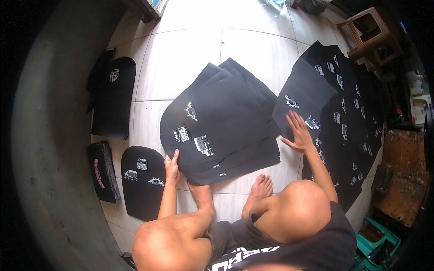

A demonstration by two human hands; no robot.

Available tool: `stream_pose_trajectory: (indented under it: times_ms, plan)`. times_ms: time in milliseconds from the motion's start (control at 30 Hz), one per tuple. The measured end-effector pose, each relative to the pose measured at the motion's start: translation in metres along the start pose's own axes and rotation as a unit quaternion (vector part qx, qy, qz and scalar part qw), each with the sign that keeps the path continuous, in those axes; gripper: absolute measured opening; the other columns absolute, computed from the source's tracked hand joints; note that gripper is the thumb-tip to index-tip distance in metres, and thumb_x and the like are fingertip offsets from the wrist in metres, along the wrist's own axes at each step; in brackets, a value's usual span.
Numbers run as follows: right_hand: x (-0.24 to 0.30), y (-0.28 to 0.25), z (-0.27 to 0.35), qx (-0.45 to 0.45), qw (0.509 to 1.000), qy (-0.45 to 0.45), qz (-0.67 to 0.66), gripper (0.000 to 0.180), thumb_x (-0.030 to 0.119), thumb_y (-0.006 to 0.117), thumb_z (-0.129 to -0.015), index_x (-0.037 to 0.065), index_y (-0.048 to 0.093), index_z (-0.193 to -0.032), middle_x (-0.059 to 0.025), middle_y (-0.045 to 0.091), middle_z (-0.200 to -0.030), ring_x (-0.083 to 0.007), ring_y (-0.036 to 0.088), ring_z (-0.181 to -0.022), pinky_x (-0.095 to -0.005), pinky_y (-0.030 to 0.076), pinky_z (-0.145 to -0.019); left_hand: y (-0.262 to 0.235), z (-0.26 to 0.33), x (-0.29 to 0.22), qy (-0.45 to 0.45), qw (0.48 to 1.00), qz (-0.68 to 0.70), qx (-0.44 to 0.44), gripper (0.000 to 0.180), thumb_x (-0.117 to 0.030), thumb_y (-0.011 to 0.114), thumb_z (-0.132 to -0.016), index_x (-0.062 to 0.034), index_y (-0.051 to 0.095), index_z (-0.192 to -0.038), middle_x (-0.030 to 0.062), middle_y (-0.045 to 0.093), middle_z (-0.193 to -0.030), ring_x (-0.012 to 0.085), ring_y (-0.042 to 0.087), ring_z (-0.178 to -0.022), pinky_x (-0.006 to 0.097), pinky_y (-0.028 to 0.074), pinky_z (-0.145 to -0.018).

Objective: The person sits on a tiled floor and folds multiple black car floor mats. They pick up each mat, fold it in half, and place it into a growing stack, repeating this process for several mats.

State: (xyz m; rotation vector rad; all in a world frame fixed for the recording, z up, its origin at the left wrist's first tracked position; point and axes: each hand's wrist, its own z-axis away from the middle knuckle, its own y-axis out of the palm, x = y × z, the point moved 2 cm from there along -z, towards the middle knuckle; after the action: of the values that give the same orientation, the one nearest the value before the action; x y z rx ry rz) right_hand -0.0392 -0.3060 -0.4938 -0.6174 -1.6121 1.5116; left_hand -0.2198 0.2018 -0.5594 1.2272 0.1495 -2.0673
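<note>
A fanned stack of black sheets (226, 113) with rounded ends and pale printed vehicle pictures lies on the floor in front of me. My left hand (172, 168) grips its near left edge, thumb on top and the other fingers partly hidden. To the right, my right hand (299, 133) rests fingers spread over a single black sheet (307, 88) with similar prints. That sheet overlaps a wide spread of printed black sheets (350, 122). Whether the right palm presses down on it I cannot tell.
Another printed black piece (142, 194) lies by my left forearm. Beyond it are a black pile with a round emblem (115, 99) and a dark block with red lettering (104, 171), beside the grey wall (58, 135). A brown stool (368, 34) and green stool (377, 237) stand right.
</note>
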Motion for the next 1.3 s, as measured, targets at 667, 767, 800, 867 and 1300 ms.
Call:
stream_pose_trajectory:
  times_ms: [667, 767, 800, 867, 1300]
  plan:
    - [0.141, 0.027, -0.181, -0.168, 0.971, -0.004, -0.169, 0.055, 0.040, 0.060, -0.094, 0.001, 0.057, -0.132, -0.0237, 0.052, -0.141, -0.0369, 0.048, -0.132, -0.0485, 0.032, -0.112, 0.002, -0.002, -0.007, -0.034, 0.997, 0.063, 0.020, 0.044, -0.009, 0.067, -0.093, 0.0014, 0.049, -0.131, 0.0141, 0.062, -0.124, 0.0240, 0.063, -0.110, 0.037, 0.051, -0.097]
    - [0.036, 0.037, -0.184, -0.047, 0.994, 0.099, -0.024, 0.063, 0.049, 0.039, -0.101, 0.009, 0.039, -0.150, -0.0088, 0.035, -0.159, -0.0264, 0.030, -0.147, -0.0514, 0.019, -0.119, 0.010, -0.004, 0.005, -0.054, 0.996, 0.077, 0.002, 0.049, -0.010, 0.070, -0.091, 0.0010, 0.048, -0.134, 0.0130, 0.062, -0.125, 0.0232, 0.061, -0.112, 0.037, 0.049, -0.099]
    - [0.029, 0.040, -0.170, -0.065, 0.995, 0.072, 0.006, 0.062, 0.048, 0.041, -0.101, 0.008, 0.041, -0.149, -0.0101, 0.037, -0.157, -0.0263, 0.032, -0.146, -0.0507, 0.020, -0.119, 0.022, 0.003, 0.000, -0.031, 0.999, 0.010, 0.000, 0.051, -0.010, 0.071, -0.090, 0.0009, 0.047, -0.135, 0.0127, 0.062, -0.125, 0.0228, 0.061, -0.113, 0.037, 0.048, -0.100]
    - [0.043, 0.043, -0.151, -0.093, 0.994, 0.061, 0.010, 0.060, 0.045, 0.044, -0.101, 0.006, 0.044, -0.147, -0.0120, 0.042, -0.154, -0.0265, 0.036, -0.144, -0.0496, 0.023, -0.117, 0.019, 0.007, -0.007, 0.031, 0.993, -0.118, -0.002, 0.054, -0.009, 0.073, -0.089, 0.0012, 0.048, -0.136, 0.0120, 0.062, -0.124, 0.0199, 0.062, -0.109, 0.034, 0.049, -0.097]
    - [0.033, 0.040, -0.106, -0.132, 0.943, 0.242, -0.185, 0.048, 0.031, 0.069, -0.088, 0.001, 0.060, -0.125, -0.0188, 0.062, -0.122, -0.0338, 0.056, -0.117, -0.0469, 0.041, -0.102, 0.010, 0.000, 0.013, 0.082, 0.993, -0.082, -0.038, 0.037, -0.011, 0.066, -0.096, 0.0014, 0.054, -0.128, 0.0106, 0.064, -0.118, 0.0183, 0.062, -0.103, 0.032, 0.051, -0.091]
